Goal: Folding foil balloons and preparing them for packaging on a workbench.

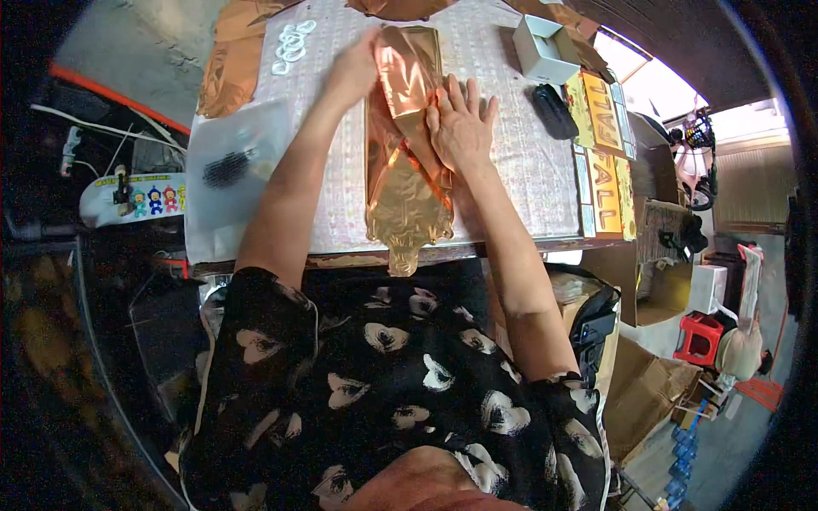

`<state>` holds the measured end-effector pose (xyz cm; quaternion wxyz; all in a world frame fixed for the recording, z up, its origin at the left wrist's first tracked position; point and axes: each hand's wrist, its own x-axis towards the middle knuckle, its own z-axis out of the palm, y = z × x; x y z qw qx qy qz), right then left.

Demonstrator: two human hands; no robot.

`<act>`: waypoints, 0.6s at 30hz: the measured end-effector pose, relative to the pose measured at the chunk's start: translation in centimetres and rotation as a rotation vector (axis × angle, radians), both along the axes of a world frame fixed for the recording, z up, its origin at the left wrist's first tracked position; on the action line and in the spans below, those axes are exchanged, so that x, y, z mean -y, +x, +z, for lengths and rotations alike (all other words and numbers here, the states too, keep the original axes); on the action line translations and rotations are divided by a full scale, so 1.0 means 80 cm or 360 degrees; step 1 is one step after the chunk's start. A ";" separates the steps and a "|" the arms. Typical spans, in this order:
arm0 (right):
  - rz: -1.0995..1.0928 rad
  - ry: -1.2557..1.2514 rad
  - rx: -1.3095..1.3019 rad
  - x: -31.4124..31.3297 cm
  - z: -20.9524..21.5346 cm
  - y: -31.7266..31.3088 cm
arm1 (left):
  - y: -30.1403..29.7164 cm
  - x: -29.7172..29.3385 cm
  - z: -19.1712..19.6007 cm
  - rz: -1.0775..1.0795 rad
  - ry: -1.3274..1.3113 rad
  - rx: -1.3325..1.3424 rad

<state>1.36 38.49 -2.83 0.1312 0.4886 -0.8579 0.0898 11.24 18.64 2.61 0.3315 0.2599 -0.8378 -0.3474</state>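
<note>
A copper-coloured foil balloon (409,200), flat and partly folded lengthwise, lies on the table in front of me. Its near end narrows to a tab that hangs just over the table's front edge. My right hand (463,128) rests palm down along its right side, fingers spread and touching the foil. At the far left edge of the balloon is my left hand (351,72), blurred by motion. Its fingertips are at the foil's edge, and whether they pinch it does not show clearly.
More copper foil (232,64) lies at the far left, beside white rings (292,47). A clear plastic bag (223,187) with something dark sits near the left edge. On the right are an open white box (545,51), a black object (555,111) and yellow packs (607,192).
</note>
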 end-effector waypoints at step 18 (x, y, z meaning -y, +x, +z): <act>0.0039 0.0047 0.0041 -0.004 -0.002 -0.004 | -0.078 -0.009 -0.065 -0.0595 -0.0465 -0.0090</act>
